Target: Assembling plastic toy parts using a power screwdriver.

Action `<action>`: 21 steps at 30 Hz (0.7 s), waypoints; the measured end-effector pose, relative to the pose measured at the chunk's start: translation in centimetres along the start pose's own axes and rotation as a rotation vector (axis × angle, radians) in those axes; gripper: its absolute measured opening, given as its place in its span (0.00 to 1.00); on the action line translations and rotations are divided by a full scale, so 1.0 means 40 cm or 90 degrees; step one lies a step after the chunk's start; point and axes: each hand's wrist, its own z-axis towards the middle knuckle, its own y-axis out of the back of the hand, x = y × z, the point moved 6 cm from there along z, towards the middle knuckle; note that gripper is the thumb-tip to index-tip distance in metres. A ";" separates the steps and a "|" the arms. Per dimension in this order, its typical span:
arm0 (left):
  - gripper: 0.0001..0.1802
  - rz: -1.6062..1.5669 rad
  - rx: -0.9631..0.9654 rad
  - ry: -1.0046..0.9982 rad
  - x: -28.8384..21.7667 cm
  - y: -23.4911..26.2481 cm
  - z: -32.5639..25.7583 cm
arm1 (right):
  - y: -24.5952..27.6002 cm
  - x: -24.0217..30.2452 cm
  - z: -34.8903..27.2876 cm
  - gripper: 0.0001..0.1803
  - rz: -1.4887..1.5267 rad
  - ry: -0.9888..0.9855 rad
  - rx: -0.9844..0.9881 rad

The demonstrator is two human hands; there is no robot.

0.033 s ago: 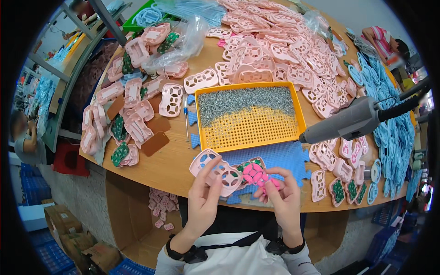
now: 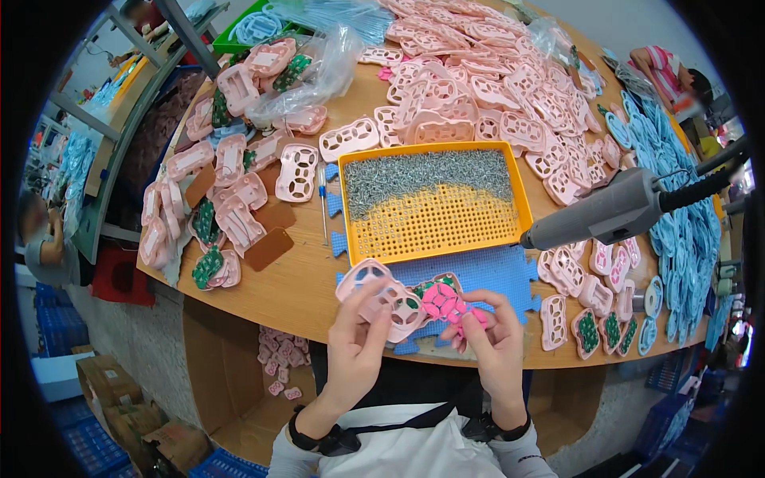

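My left hand [image 2: 355, 342] holds a pale pink plastic shell [image 2: 374, 293] with several cut-out holes, just above the table's near edge. My right hand [image 2: 490, 338] pinches a bright pink rubber keypad [image 2: 442, 301] against that shell; a bit of green board shows beside it. Both hands work over a blue foam mat [image 2: 494, 275]. Just behind the mat stands a yellow perforated tray [image 2: 446, 227], its far half heaped with small metal screws [image 2: 422, 175]. A grey electric screwdriver [image 2: 613, 213] hangs to the right of the tray.
Pink shells [image 2: 478, 72] are piled across the back of the wooden table [image 2: 295, 291]. Blue shells [image 2: 685, 215] lie at the right, and pink shells with green boards [image 2: 215, 219] at the left. A clear plastic bag [image 2: 319, 72] lies at the back left. Other people sit at the left [image 2: 44, 239] and the upper right [image 2: 669, 72].
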 end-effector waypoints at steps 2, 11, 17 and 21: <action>0.26 0.059 0.071 -0.018 0.002 -0.012 0.012 | -0.002 0.008 0.005 0.14 0.024 0.013 -0.012; 0.37 -0.144 0.015 0.127 0.006 -0.025 0.007 | -0.038 0.030 0.038 0.14 0.030 0.075 -0.014; 0.25 -0.217 0.074 0.146 0.048 -0.008 0.010 | -0.043 0.023 0.030 0.13 0.063 0.067 -0.046; 0.22 -0.369 0.057 0.189 0.053 -0.033 -0.005 | -0.030 0.038 0.005 0.13 -0.039 0.201 -0.112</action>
